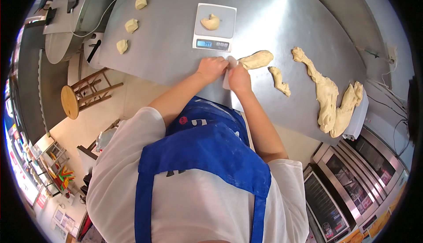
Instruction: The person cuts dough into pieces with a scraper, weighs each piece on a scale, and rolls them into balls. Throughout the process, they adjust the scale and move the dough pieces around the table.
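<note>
On the metal table, a white digital scale (214,26) carries a curled piece of dough (211,22). Just below the scale, my right hand (240,76) is closed on a flat white scraper (228,73). Touching the scraper's left side is my left hand (212,68), its fingers curled; whether it grips anything is hidden. An oblong dough piece (257,60) lies right of my right hand, its near end by the scraper. A smaller twisted strip of dough (279,81) rests beyond it.
Large stretched dough (327,97) lies at the table's (167,31) right. Three small dough pieces (131,25) form a row at the left. A wooden stool (70,102) stands off the left edge. Ovens (352,177) are at the lower right.
</note>
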Tool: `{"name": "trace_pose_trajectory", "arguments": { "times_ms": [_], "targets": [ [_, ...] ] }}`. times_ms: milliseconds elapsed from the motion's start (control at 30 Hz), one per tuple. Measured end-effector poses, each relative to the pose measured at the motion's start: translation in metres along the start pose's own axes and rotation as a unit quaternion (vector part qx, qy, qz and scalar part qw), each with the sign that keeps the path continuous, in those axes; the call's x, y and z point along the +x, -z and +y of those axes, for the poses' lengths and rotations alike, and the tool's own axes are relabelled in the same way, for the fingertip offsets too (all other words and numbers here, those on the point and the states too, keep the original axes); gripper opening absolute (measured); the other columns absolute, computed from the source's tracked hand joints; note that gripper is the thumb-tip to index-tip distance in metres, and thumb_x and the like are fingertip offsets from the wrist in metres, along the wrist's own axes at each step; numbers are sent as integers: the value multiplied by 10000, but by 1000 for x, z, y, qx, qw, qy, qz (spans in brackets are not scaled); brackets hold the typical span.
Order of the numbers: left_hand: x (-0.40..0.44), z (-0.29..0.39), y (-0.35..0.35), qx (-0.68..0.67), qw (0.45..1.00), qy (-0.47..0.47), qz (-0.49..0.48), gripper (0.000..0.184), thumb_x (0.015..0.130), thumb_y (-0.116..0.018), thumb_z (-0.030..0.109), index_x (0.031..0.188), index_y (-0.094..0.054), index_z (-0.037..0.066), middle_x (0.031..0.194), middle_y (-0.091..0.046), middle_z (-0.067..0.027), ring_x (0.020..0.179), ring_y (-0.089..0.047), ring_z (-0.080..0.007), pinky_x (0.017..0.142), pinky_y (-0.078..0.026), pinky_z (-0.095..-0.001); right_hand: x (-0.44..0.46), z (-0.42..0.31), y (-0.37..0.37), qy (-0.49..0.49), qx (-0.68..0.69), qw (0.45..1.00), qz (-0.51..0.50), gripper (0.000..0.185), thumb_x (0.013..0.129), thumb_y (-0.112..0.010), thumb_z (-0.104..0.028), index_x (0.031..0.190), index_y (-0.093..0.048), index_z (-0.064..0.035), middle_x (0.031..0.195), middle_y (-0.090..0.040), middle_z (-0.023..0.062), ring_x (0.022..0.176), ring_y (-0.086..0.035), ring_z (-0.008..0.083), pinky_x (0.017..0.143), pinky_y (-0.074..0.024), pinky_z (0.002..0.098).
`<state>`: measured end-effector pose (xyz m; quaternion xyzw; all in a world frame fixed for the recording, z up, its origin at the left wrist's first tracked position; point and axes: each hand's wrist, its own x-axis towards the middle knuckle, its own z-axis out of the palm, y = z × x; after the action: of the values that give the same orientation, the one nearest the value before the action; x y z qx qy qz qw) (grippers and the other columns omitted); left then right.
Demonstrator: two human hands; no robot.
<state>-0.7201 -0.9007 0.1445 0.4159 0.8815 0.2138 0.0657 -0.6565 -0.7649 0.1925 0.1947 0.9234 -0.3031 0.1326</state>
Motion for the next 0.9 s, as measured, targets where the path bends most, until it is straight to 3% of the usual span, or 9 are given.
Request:
{"name": "trace_pose_trajectory", "arguments": {
  "times_ms": [200,300,367,500,567,633,700,833,900],
  "targets": [
    [40,-33,65,85,969,19,230,166,700,-699,203,856,-669,154,1052,-620,-18,1030,-575,-216,820,-495,-382,-33,24,8,-12,143,986,88,288,872,-512,-202,955,-601,59,865,-647,266,818,-628,437,734,-503,468],
    [70,-70,66,63,967,22,247,380,679,-714,181,1050,-636,153,1129,-581,-47,1079,-532,-245,899,-443,-427,-49,37,24,-16,157,979,126,291,879,-509,-216,969,-598,47,843,-640,273,798,-624,445,726,-500,475],
    [83,-78,61,-146,966,195,93,535,675,-750,190,1172,-558,143,1222,-557,-71,1152,-489,-296,899,-419,-431,-49,34,48,-23,91,991,97,276,881,-506,-208,966,-582,43,876,-636,281,808,-624,436,734,-494,480],
    [77,-60,74,-31,985,149,81,708,674,-775,262,1292,-455,134,1252,-544,-107,1155,-487,-322,926,-415,-438,-29,24,67,49,-7,997,60,236,868,-500,-176,960,-564,31,824,-631,256,733,-624,419,688,-497,480],
    [56,-15,76,100,986,17,136,747,664,-787,313,1298,-457,95,1270,-528,-137,1174,-483,-296,959,-407,-439,-19,23,60,87,-48,992,76,194,857,-513,-175,915,-567,2,770,-628,219,685,-631,391,639,-511,465],
    [32,5,34,-17,1000,0,-17,715,673,-780,313,1274,-479,69,1293,-482,-145,1162,-493,-286,966,-410,-419,-11,18,59,109,-143,982,49,151,850,-527,-174,857,-554,-25,755,-632,187,656,-644,353,596,-525,441],
    [12,29,13,-200,964,119,-127,641,699,-754,296,1242,-509,59,1248,-492,-154,1139,-502,-312,942,-430,-401,-3,21,51,117,-155,980,35,138,845,-532,-170,835,-545,-34,755,-633,176,646,-647,338,578,-528,429],
    [9,40,11,-212,961,159,-83,603,719,-730,284,1233,-515,53,1148,-539,-160,1102,-521,-331,917,-450,-391,12,28,33,151,-169,974,24,122,839,-538,-164,808,-530,-46,752,-636,166,636,-654,314,560,-534,410],
    [11,34,13,-198,953,187,-133,626,718,-727,281,1251,-495,49,1133,-553,-164,1064,-541,-346,899,-461,-409,19,22,28,151,-167,974,11,137,838,-539,-163,848,-555,-28,756,-638,176,649,-647,340,572,-527,422]
  ]
}}
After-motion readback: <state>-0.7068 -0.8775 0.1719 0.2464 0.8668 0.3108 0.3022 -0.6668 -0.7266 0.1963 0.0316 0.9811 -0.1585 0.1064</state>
